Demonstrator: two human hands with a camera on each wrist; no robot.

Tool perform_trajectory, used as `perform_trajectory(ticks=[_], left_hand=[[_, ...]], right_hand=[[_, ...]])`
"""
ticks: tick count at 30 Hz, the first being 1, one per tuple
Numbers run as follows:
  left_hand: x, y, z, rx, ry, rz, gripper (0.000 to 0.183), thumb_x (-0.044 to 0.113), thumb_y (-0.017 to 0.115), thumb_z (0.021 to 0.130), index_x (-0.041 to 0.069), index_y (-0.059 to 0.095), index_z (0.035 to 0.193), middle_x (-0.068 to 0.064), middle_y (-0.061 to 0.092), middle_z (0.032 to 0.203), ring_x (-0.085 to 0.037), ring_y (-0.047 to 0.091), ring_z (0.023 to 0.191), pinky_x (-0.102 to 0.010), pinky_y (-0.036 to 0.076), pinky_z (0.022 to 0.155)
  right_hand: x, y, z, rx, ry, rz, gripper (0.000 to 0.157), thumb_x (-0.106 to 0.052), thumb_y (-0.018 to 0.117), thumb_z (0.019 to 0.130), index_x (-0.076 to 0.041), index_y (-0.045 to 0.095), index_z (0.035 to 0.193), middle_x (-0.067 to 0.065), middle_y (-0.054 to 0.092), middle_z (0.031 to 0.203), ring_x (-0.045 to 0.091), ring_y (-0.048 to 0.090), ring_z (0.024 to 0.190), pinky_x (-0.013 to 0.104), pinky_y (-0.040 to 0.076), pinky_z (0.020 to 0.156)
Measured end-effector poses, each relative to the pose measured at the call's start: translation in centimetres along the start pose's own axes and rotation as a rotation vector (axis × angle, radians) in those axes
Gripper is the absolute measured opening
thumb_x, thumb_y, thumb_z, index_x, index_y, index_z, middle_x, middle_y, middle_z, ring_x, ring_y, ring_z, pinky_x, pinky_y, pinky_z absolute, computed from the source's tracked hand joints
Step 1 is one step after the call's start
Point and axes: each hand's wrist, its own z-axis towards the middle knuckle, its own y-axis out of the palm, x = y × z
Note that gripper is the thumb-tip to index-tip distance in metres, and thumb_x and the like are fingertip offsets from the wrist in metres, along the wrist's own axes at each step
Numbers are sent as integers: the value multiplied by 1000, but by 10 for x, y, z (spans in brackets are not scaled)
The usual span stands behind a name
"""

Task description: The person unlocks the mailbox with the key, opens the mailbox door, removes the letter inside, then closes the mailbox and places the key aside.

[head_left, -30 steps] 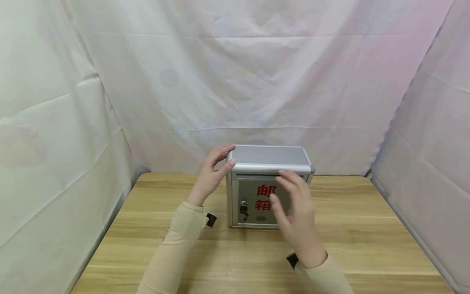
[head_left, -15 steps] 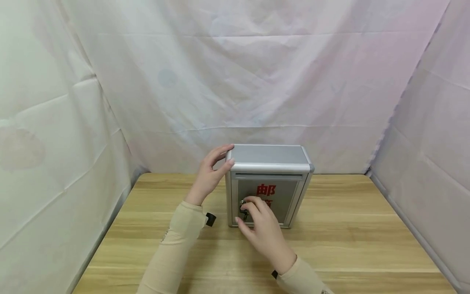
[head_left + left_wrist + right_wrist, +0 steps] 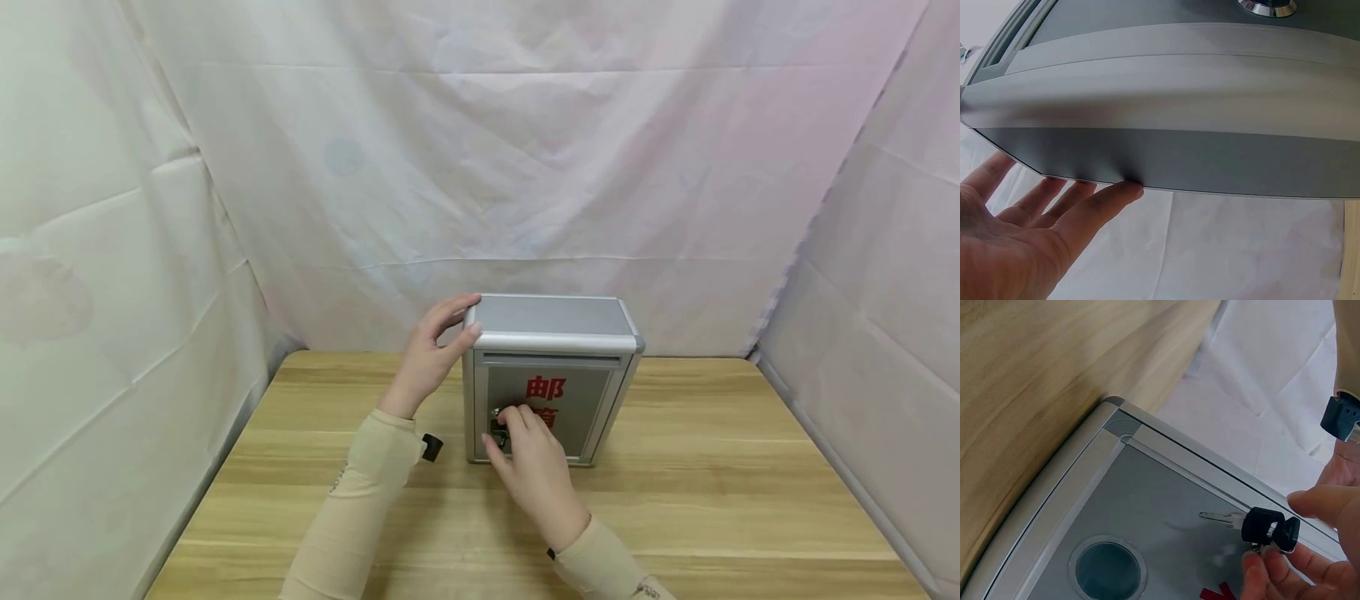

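A silver-grey mailbox (image 3: 555,317) with red characters stands upright on the table. Its door is closed and has a slot above it. My left hand (image 3: 423,367) rests at the box's upper left side, fingertips and thumb touching it; the left wrist view shows those fingers (image 3: 1094,212) nearly straight. My right hand (image 3: 538,471) is at the lock on the door's left. In the right wrist view, black-headed keys (image 3: 1263,525) hang at the lock, one blade free. Fingers curve behind them, while the thumb (image 3: 1316,503) stands apart. The keyhole is hidden there.
The wooden table (image 3: 712,475) extends around the box. White cloth (image 3: 525,167) hangs behind it and on both sides. A round disc (image 3: 1108,572) sits low on the door. Each wrist wears a small black device (image 3: 432,447).
My right hand has moved left and down from before the door's right side to the lock, its fingers drawing closer to the keys. My left hand and the box have stayed put.
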Motion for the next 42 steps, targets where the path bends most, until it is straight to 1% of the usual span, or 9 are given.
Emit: perform_trajectory(ticks=[5, 9, 13, 17, 25, 30, 34, 38, 42], left_hand=[[1, 0, 0, -9, -22, -2, 42, 10, 59, 95, 2, 52, 136, -17, 44, 141, -30, 47, 123, -46, 40, 100], [1, 1, 0, -5, -27, 1, 42, 9, 59, 95, 2, 52, 136, -18, 44, 141, -29, 48, 123, -45, 40, 99], [1, 1, 1, -2, -20, 8, 42, 8, 59, 94, 2, 53, 135, -19, 44, 141, -29, 47, 123, -44, 40, 100], [0, 0, 1, -1, 1, 5, 42, 7, 59, 94, 0, 52, 135, -20, 44, 141, -29, 46, 124, -45, 38, 102], [-1, -2, 0, -2, 10, -6, 42, 13, 59, 95, 1, 52, 135, -17, 45, 140, -28, 46, 124, -44, 38, 102], [-1, -2, 0, -3, -1, 2, 42, 12, 58, 95, 2, 52, 136, -17, 45, 140, -28, 47, 124, -42, 39, 101], [-1, -2, 0, 0, -5, -1, 42, 11, 58, 95, 1, 52, 135, -17, 46, 139, -28, 47, 123, -43, 39, 101], [-1, -1, -1, 5, 9, -13, 41, 8, 59, 94, -1, 52, 134, -18, 46, 138, -30, 47, 123, -46, 38, 102], [-1, 0, 0, 2, 16, -14, 41, 7, 59, 94, -1, 53, 134, -18, 46, 138, -29, 46, 124, -44, 38, 102]], right_hand=[[1, 1, 1, 22, -26, -2, 23, -22, 73, 85, -9, 59, 98, 2, 62, 86, 13, 56, 72, 27, 50, 57], [2, 1, 2, 29, -41, -3, 21, -21, 73, 85, -10, 56, 92, 0, 57, 77, 10, 49, 64, 23, 43, 51], [3, 2, 3, 30, -49, -3, 20, -21, 71, 86, -10, 55, 89, -2, 54, 73, 7, 43, 60, 20, 38, 49], [3, 2, 3, 30, -56, -6, 20, -21, 70, 87, -9, 55, 91, -3, 54, 72, 6, 41, 58, 19, 37, 48], [1, 2, 4, 20, -54, 19, 21, -20, 71, 87, -10, 52, 87, -7, 45, 66, 6, 36, 55, 18, 32, 47], [2, 5, 3, 20, -68, 10, 21, -20, 68, 90, -11, 50, 87, -9, 38, 60, 4, 34, 51, 18, 30, 44], [2, 8, 2, 40, -81, -2, 19, -17, 64, 92, -10, 47, 87, -11, 35, 57, 4, 33, 49, 19, 29, 44], [0, 9, 2, 22, -54, 28, 16, -11, 59, 93, -10, 44, 87, -11, 34, 56, 2, 31, 45, 18, 26, 40], [-2, 7, 2, -16, -5, 76, 14, -10, 56, 95, -9, 43, 90, -13, 34, 53, -2, 28, 40, 15, 24, 36]])
